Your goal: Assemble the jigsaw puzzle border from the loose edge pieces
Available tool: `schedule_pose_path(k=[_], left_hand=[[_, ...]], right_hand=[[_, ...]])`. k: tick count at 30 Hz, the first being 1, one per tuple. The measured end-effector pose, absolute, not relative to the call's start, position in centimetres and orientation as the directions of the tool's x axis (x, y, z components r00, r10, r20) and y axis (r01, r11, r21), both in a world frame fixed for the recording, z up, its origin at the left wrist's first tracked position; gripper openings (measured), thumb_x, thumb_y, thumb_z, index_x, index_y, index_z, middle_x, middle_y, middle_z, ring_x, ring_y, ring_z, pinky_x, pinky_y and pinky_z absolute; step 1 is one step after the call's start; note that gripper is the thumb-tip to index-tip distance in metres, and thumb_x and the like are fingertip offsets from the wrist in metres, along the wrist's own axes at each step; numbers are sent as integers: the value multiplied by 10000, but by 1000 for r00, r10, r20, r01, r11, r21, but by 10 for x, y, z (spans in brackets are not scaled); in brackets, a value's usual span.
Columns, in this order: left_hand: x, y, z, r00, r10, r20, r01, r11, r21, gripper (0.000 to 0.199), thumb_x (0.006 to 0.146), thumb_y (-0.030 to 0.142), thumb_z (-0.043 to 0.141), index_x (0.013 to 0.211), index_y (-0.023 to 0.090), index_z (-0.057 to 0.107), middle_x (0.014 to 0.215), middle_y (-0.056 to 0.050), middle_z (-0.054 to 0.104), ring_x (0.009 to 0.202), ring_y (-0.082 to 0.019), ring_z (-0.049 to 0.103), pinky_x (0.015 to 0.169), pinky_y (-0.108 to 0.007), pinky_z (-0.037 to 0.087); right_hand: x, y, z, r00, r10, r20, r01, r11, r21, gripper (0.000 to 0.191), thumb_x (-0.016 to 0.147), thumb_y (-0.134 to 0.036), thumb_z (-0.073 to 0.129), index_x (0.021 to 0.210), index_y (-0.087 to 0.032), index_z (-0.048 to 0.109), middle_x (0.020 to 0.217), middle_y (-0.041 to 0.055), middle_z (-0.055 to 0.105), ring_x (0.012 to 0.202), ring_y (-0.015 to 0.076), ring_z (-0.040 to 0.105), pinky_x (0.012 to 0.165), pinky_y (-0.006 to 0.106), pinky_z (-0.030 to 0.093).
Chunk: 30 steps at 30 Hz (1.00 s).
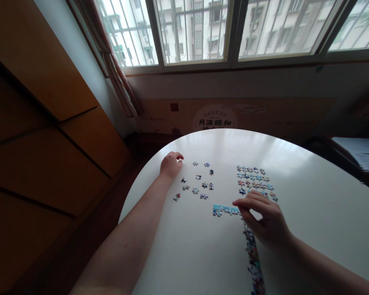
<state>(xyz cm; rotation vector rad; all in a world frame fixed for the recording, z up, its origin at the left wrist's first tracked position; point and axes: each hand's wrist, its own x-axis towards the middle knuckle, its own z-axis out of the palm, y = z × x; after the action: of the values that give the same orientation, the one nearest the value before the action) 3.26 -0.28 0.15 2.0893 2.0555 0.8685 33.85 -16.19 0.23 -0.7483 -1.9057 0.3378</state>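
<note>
My left hand (171, 164) rests on the white table at the left, fingers apart and curved, with nothing between them. Loose puzzle pieces (195, 191) lie scattered just to its right. My right hand (263, 213) hovers over the corner of a joined puzzle border, thumb and index finger bent toward each other with a gap between them; no piece shows there. The border has a light-blue top strip (224, 209) and a darker strip (254, 262) running toward me. Beyond the right hand, more pieces (253, 177) lie in rows, partly hidden by it.
The round white table (184, 254) has its curved edge beyond the pieces. A wooden cabinet (80, 164) stands at the left. Behind are windows (197, 32), a curtain (117, 78) and a printed board (162, 112). Papers (356, 149) lie at the far right.
</note>
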Motion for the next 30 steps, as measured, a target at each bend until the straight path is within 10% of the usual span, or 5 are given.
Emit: schedule_pose_path(k=[14,30], left_hand=[[40,-6,11,-111,946,305,951,13,307,261,883,218,571,626,201,525,801,-63,649,786,-205,591,704,-309,412],[57,-17,33,-36,982,186,987,6,160,236,865,230,509,734,193,702,823,-105,714,784,-247,636,653,-326,421]], right_hand=[[341,-161,0,-308,627,716,353,774,-526,231,911,-52,595,1023,-227,697,726,15,656,679,172,577,630,328,477],[341,-156,-3,-278,648,709,378,752,-540,190,917,-80,607,977,-227,713,725,10,665,665,160,586,634,325,468]])
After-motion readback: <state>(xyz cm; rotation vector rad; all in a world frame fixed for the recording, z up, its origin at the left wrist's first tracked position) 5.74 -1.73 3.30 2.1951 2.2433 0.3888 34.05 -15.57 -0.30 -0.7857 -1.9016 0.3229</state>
